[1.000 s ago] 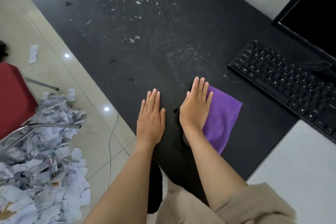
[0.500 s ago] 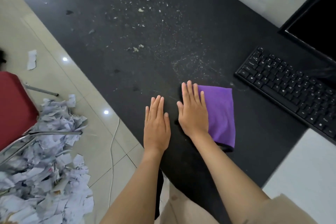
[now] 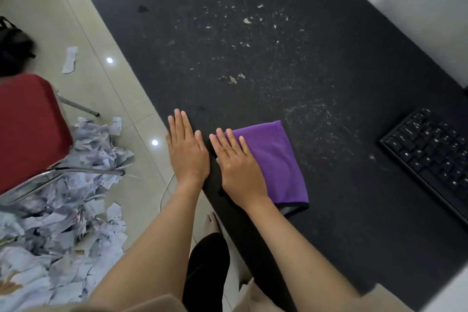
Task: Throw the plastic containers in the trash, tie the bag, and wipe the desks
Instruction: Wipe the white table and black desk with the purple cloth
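Note:
A folded purple cloth (image 3: 276,159) lies flat on the black desk (image 3: 253,45) near its front edge. My right hand (image 3: 238,170) presses flat on the cloth's left part, fingers together and stretched out. My left hand (image 3: 187,152) rests flat, palm down, at the desk's front edge just left of the right hand, holding nothing. Pale crumbs and dust (image 3: 253,58) are scattered over the desk beyond and to the right of the cloth. No plastic containers or trash bag show.
A black keyboard (image 3: 430,157) lies at the right edge. On the tiled floor (image 3: 101,20) to the left stand a red chair (image 3: 27,129) and a heap of torn paper (image 3: 55,210). A white cable (image 3: 164,192) runs along the floor.
Both hands and the cloth have slid left along the desk's front edge, away from the keyboard. The camera view has shifted left too, and the monitor is out of view.

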